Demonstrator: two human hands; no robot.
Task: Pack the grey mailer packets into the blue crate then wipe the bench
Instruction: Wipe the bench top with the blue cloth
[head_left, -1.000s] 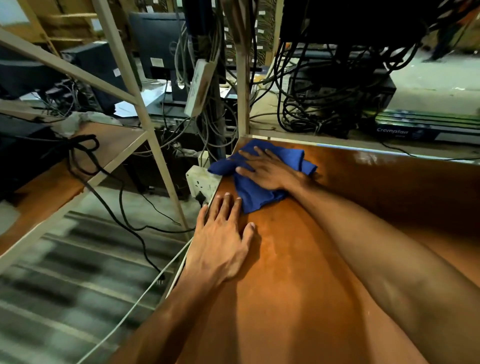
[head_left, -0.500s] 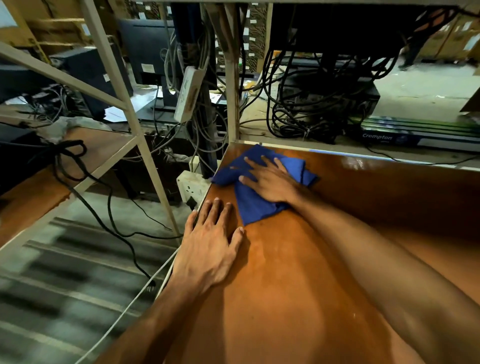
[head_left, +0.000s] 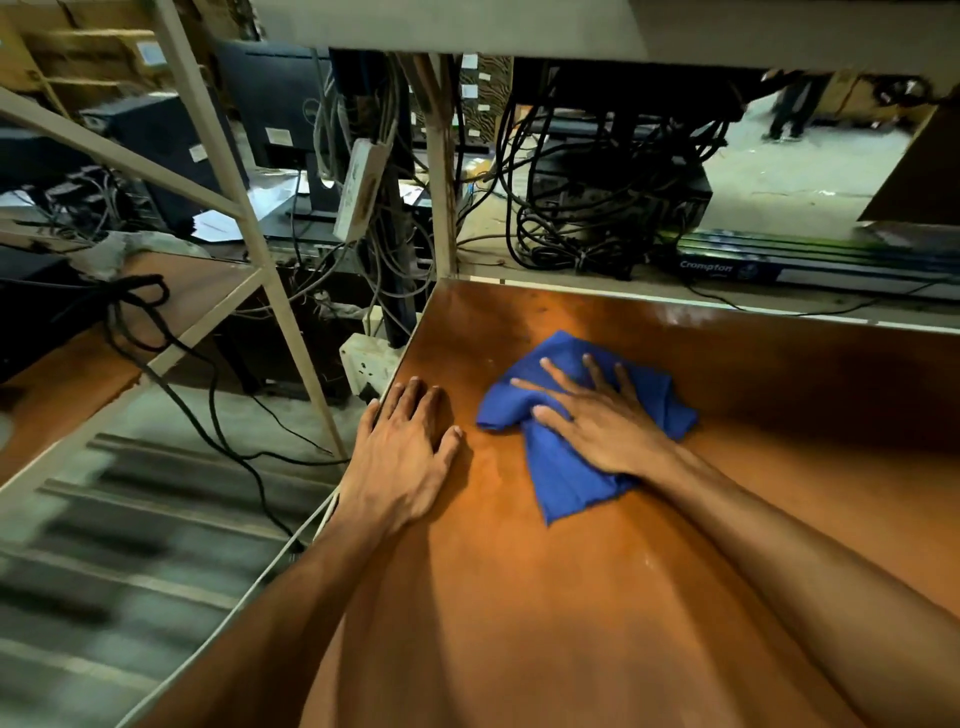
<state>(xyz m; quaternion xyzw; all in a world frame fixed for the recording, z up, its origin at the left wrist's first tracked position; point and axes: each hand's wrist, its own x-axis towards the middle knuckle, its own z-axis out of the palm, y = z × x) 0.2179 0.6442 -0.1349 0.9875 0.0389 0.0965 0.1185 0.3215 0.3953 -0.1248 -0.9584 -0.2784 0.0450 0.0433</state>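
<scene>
A crumpled blue cloth (head_left: 561, 483) lies on the glossy brown bench (head_left: 545, 623). My right hand (head_left: 597, 415) presses flat on the cloth, fingers spread and pointing towards the far left corner. My left hand (head_left: 405, 452) rests flat on the bench at its left edge, fingers apart, holding nothing, a short gap left of the cloth. No grey mailer packets and no blue crate are in view.
A white power socket box (head_left: 370, 361) hangs just off the bench's left edge. Tangled black cables (head_left: 582, 228) and a "Crompton" box (head_left: 779, 267) sit on the ledge behind the bench. A metal rack post (head_left: 441, 197) rises at the far left corner. A shelf runs overhead.
My right hand has slid the blue cloth from the far left corner to the right and nearer to me. My left hand stays flat at the left edge.
</scene>
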